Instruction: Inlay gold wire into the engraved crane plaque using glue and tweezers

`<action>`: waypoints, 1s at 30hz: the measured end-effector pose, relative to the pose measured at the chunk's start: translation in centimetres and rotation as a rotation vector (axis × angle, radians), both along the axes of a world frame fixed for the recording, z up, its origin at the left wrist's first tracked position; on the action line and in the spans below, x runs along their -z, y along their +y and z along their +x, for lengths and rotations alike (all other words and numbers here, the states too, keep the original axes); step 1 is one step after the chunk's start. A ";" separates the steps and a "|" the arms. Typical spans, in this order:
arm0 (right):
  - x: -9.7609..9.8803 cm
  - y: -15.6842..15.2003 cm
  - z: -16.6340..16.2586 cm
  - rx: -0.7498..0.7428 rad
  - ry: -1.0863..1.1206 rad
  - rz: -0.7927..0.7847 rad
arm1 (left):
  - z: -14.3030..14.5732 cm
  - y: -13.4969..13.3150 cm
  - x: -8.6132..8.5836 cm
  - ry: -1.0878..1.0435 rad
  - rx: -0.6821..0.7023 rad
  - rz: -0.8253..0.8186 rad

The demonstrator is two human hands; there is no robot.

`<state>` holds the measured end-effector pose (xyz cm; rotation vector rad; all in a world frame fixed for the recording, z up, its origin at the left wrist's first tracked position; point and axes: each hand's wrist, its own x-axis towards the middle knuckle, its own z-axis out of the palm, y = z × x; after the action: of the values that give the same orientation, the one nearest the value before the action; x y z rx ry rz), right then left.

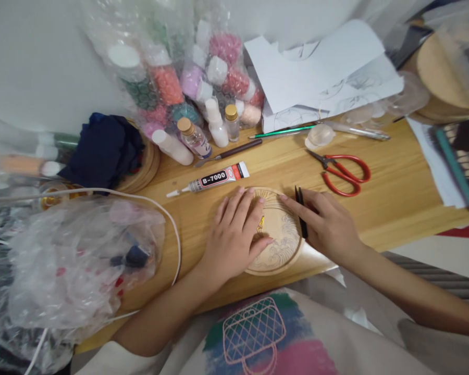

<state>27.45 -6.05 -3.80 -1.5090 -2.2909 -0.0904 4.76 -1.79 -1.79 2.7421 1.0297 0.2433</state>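
Note:
A round wooden plate (275, 255) with a raised rim lies near the table's front edge, its face bearing a line drawing of wave-like curves. A small gold piece (261, 224) sits on that drawing. My left hand (234, 234) rests flat across the plate's left part, fingers spread, covering some of the drawing. In my right hand (330, 224) are black tweezers (301, 213), held upright at the plate's right rim, while the index finger reaches onto the plate's upper right. Just beyond the plate lies a glue tube (214, 178) marked B-7000.
Red-handled pliers (346, 174) lie to the right. Behind are a dark-handled spatula (238, 149), a green pencil (281, 132), small bottles (195, 138) and paper sheets (324, 73). Crumpled plastic bags (70, 260) and a white cable (175, 229) take up the left.

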 end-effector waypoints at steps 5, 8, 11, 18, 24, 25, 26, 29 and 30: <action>0.0 0.0 0.0 -0.019 -0.024 0.009 | -0.1 -0.1 0.3 -0.018 0.015 0.016; 0.0 0.1 0.0 -0.023 -0.038 0.020 | -0.1 -0.1 0.3 -0.017 0.017 0.024; -0.1 0.1 0.0 -0.007 -0.052 0.001 | -0.1 -0.1 0.2 -0.001 0.009 0.020; 0.2 -0.1 0.1 0.039 -0.007 -0.123 | 0.2 -0.2 -0.2 0.034 0.002 0.030; 0.0 0.1 0.0 0.019 0.003 -0.107 | 0.3 -0.2 -0.2 0.034 0.009 0.041; 0.0 0.1 0.1 0.015 0.003 -0.100 | 0.3 -0.2 -0.2 0.034 0.008 0.043; -0.1 0.2 0.1 0.010 0.001 -0.093 | 0.4 -0.2 -0.2 0.035 0.006 0.046; -0.1 0.2 0.1 0.009 0.000 -0.097 | 0.4 -0.2 -0.2 0.036 0.003 0.052; 0.0 0.1 0.1 0.017 0.004 -0.111 | 0.4 -0.2 -0.2 0.036 0.003 0.052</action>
<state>27.57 -5.91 -3.76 -1.5816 -2.3145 0.0356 5.14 -2.01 -1.62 2.8039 1.0431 0.2233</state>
